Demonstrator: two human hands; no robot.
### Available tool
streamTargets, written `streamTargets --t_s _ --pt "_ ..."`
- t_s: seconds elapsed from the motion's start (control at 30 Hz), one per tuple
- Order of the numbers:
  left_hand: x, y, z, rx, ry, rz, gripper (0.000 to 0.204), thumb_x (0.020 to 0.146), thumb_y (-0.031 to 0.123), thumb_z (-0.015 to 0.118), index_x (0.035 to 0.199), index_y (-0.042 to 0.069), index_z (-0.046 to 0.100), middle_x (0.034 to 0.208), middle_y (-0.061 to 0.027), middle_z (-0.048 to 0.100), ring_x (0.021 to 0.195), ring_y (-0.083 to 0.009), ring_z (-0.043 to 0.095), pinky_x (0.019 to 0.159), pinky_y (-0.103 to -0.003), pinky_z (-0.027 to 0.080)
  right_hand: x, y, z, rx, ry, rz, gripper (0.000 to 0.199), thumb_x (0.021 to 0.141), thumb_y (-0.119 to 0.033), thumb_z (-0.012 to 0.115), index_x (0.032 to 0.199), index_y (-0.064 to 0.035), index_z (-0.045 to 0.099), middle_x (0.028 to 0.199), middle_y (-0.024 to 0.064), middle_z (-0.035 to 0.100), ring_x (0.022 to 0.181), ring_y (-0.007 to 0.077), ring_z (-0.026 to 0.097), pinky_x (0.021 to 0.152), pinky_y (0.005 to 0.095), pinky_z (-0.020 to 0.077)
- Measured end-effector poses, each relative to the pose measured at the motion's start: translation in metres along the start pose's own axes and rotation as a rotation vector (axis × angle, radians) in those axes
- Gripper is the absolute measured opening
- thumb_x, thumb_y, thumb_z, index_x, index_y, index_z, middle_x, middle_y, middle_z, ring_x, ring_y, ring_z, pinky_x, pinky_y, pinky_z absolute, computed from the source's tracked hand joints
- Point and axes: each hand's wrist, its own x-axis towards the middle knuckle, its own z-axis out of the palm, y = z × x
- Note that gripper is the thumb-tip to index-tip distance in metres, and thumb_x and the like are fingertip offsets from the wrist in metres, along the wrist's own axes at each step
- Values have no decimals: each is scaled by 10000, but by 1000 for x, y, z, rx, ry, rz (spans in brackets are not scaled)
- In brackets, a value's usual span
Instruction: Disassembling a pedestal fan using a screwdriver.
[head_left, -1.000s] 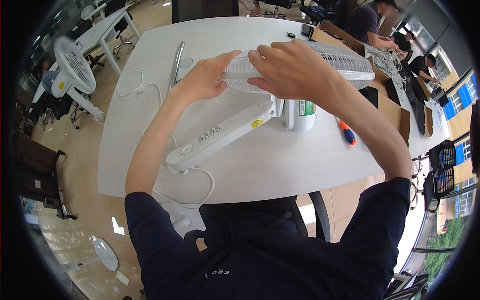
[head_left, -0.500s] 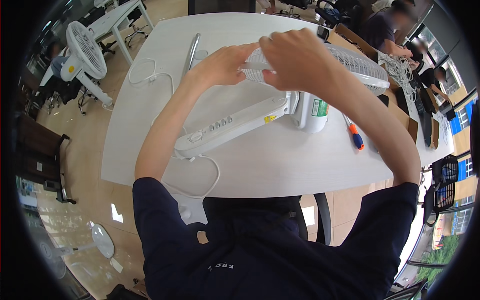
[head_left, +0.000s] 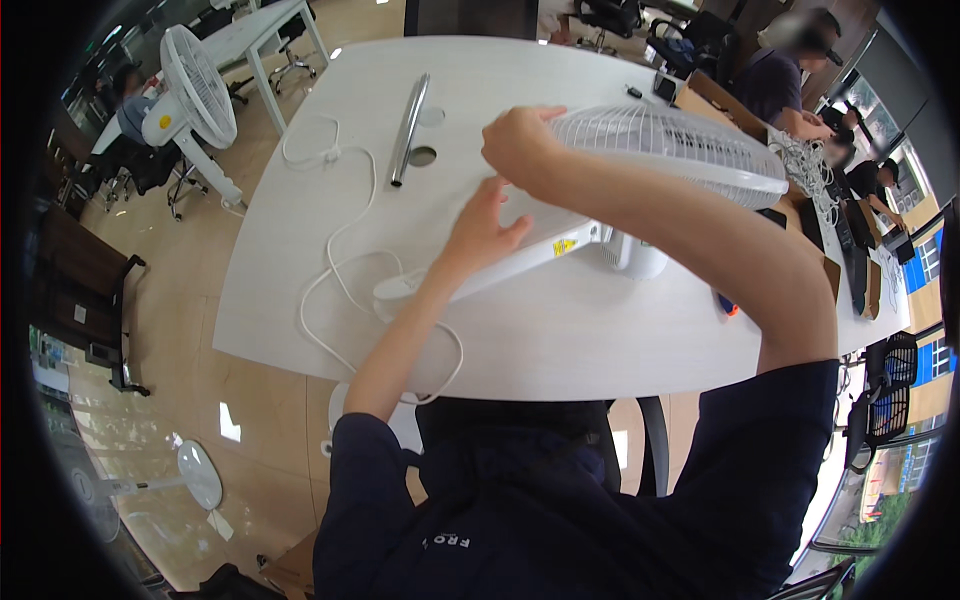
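A white electric fan lies on the table, with its wire grille [head_left: 670, 145] facing away at the far side. From its motor housing [head_left: 637, 258] a white control column [head_left: 535, 250] slants down to the left, partly behind my left arm. My right hand [head_left: 528, 155] is closed at the left edge of the grille; its fingertips are hidden. Just below it, my left hand [head_left: 488, 228] hovers over the column with fingers apart, holding nothing. A white power cord [head_left: 340, 240] loops across the table by the column's end.
A chrome tube [head_left: 411, 130] lies at the far left of the table [head_left: 560, 350], beside a round hole. A screwdriver [head_left: 728, 305] is mostly behind my right arm. Open cardboard boxes and tangled white cables [head_left: 800, 165] fill the right side. Another fan [head_left: 195, 90] stands left.
My left hand has left the grille and come down nearer me, its fingers opening. My right hand has shifted to the grille's left edge. The view has moved slightly.
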Motion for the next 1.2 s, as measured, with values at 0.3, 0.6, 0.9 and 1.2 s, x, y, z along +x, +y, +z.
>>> streamTargets --t_s 0.3,0.6,0.9,1.2 --pt "9 5 11 -546 -26 0 780 879 143 718 1547 86 320 1550 -171 421 1415 -339 452 1137 -498 400 22 1 21 53 -93 -142 206 810 -246 758 985 -150 808 1016 35 731 997 336 718 629 623 641" --pt "25 -4 10 -929 -81 -100 543 920 111 660 1425 94 463 1318 -95 555 1183 -210 555 938 -379 473 17 10 24 109 -36 -99 179 806 -242 756 950 -150 811 995 38 740 966 309 732 634 593 650" --pt "46 -3 22 -887 178 -212 133 951 155 656 995 40 704 856 -23 721 743 -110 648 694 -279 461 12 12 25 123 -26 -119 171 812 -283 739 898 -155 813 946 35 750 914 296 746 656 584 648" --pt "40 9 24 -626 292 -67 166 934 140 664 941 -25 684 769 -58 708 627 -144 669 597 -291 497 14 13 23 131 10 -102 233 770 -347 757 868 -143 812 864 54 746 874 293 751 603 571 643"
